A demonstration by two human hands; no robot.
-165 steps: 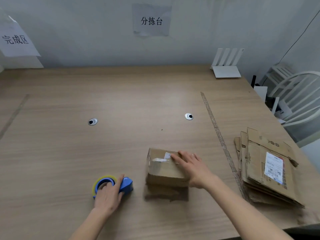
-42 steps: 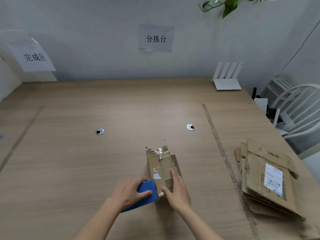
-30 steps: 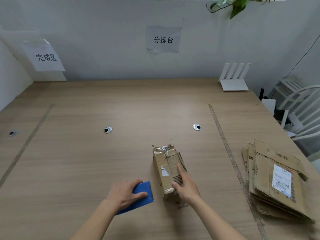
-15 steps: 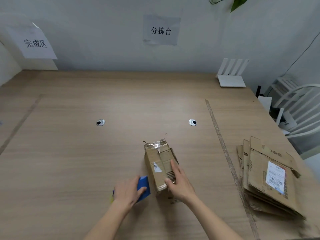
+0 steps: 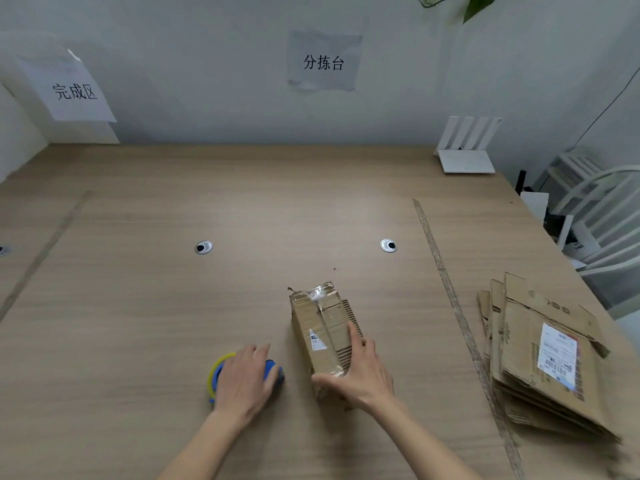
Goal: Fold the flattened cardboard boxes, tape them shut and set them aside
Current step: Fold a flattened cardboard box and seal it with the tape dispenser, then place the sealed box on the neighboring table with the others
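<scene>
While our left hand (image 5: 247,379) lies on the tape gun (image 5: 273,371), we hold the box (image 5: 320,330) with our right hand (image 5: 358,370). The box sits on the table (image 5: 173,306), near the front and a bit right of the middle. Shiny tape (image 5: 320,299) runs along its top and down the far end. Our right thumb hooks the near end and our fingers (image 5: 355,336) press along the right side, so this hand grips the box. Our left fingers curl loosely over the tape gun, which rests on the table just left of the box. We cannot tell if they squeeze it or only rest there.

We think the taping is about done and the box should go aside now. First, let us rub the tape flat so no edge sticks up. Then we lift the box with a snug hold on both sides, since old cardboard can bend. The sign (image 5: 74,91) on the far left wall may mark the spot for done boxes. We should leave the tape gun close by, because the stack (image 5: 540,355) of flat boxes waits on the right.
</scene>
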